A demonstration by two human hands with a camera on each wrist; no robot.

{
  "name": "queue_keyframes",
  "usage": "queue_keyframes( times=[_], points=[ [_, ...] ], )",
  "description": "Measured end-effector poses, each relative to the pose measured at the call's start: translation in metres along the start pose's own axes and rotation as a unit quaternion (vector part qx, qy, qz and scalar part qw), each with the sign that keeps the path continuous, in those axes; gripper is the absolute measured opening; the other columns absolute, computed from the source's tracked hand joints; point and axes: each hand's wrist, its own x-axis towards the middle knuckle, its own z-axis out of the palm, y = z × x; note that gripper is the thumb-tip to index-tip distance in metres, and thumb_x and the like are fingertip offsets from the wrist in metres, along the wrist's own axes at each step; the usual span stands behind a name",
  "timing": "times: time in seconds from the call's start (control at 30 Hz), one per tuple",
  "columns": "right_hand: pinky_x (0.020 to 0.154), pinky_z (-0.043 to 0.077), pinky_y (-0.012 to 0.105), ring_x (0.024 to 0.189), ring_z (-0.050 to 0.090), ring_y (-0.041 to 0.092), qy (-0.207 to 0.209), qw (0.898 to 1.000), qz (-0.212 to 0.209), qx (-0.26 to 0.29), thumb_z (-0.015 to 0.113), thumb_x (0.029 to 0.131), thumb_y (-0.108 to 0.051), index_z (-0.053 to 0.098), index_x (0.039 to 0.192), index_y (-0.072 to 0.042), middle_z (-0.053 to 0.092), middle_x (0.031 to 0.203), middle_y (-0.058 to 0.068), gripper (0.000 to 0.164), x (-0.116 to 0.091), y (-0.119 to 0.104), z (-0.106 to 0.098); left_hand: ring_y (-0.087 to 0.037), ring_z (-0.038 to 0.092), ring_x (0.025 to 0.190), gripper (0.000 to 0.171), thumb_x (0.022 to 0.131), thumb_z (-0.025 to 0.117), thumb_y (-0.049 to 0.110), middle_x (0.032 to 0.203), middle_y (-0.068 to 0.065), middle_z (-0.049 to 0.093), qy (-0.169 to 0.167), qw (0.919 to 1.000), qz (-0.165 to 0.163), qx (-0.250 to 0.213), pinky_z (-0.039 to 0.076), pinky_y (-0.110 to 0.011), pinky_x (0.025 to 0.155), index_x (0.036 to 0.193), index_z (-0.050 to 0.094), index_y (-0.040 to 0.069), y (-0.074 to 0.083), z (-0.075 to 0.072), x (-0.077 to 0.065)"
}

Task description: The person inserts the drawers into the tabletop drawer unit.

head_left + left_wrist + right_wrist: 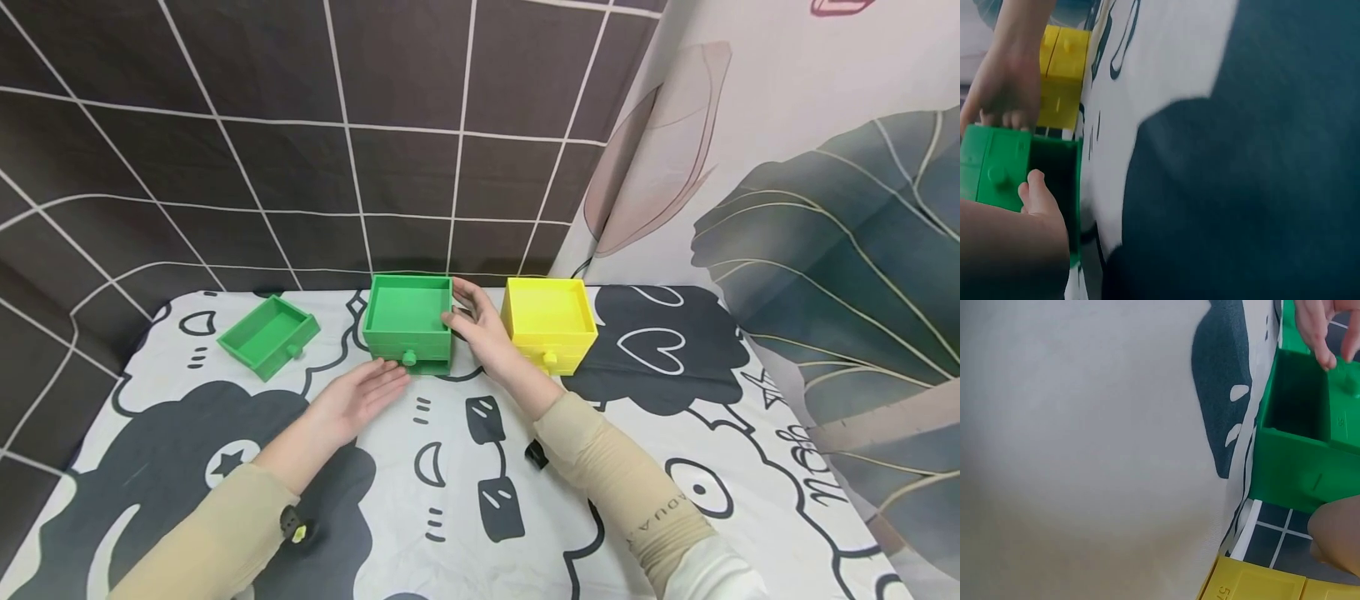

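A green drawer box (407, 307) with an open top tray stands at the back of the table, its round knob (408, 358) facing me. Beneath the knobbed front, a dark open slot (1297, 400) shows in the right wrist view. My right hand (486, 332) holds the box at its right side, thumb on the top rim. My left hand (358, 403) is palm up at the front, its straight fingertips right at the lower edge of the knobbed front, over the slot. A loose green drawer (264, 335) with its own knob lies to the left, nothing inside it.
Close to the right of the green box stands a yellow drawer box (550, 310) with a knob. A dark wall (285, 167) with white grid lines rises behind them. A patterned white and black cloth (420, 525) covers the table.
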Motion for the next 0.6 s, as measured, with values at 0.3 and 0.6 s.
queue_keyframes(
  times=[0.3,0.6],
  points=[
    [0.135,0.032,0.043,0.16,0.033,0.031,0.001,1.0,0.001,0.005,0.059,0.098,-0.002,0.033,0.161,0.002,0.038,0.168,0.02,0.068,0.0,0.001,0.001,-0.013,0.077,0.1,0.021,0.113,0.046,0.013,0.122,-0.006,0.069,-0.008,0.9991,-0.005,-0.04,0.056,-0.027,0.113,0.131,0.052,0.004,0.015,-0.036,-0.014],
    [0.135,0.032,0.042,0.16,0.033,0.031,0.003,1.0,0.001,0.009,0.059,0.098,-0.001,0.034,0.161,0.002,0.038,0.168,0.019,0.068,-0.001,0.001,0.001,-0.018,0.078,0.096,0.029,0.113,0.042,0.013,0.102,-0.007,0.078,0.007,0.9949,-0.009,-0.1,0.059,-0.028,0.109,0.101,0.068,0.006,0.028,-0.06,-0.018]
  ],
)
